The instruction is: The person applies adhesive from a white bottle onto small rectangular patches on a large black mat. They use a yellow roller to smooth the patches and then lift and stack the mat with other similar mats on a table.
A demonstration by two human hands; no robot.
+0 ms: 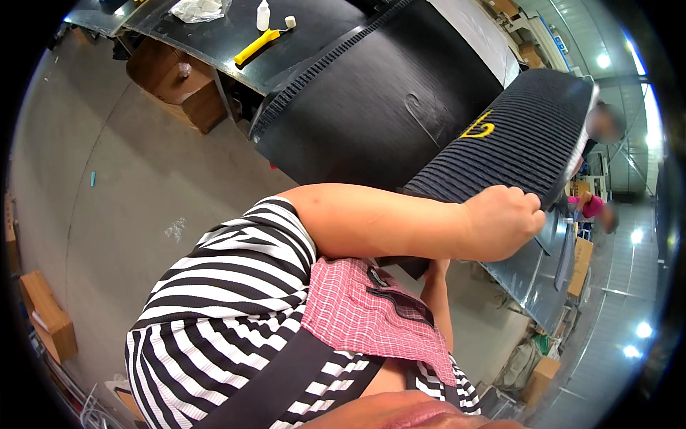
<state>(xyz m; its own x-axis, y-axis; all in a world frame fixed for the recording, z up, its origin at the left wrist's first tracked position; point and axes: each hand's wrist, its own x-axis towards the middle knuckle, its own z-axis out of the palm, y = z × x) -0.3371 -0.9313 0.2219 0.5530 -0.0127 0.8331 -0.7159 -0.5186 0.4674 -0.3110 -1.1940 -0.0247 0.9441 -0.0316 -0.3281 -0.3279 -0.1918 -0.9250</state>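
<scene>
My left hand (506, 222) is closed at the lower edge of a black ribbed panel (518, 136), with the fingers curled over it. The panel is tilted up, carries a yellow curved mark and has a pale edge on its far right side. Only the forearm of my right arm (437, 293) shows, below the left one; its hand is hidden behind the left forearm. A large smooth black sheet (371, 107), with a ridged strip along its left edge, curves over the table beside the ribbed panel.
On the dark table (193, 36) lie a yellow-handled roller (257, 47), a white squeeze bottle (263, 14) and a clear plastic bag (200, 10). An open cardboard box (179, 86) sits underneath. Another cardboard box (48, 314) stands at left. Other people work at far right.
</scene>
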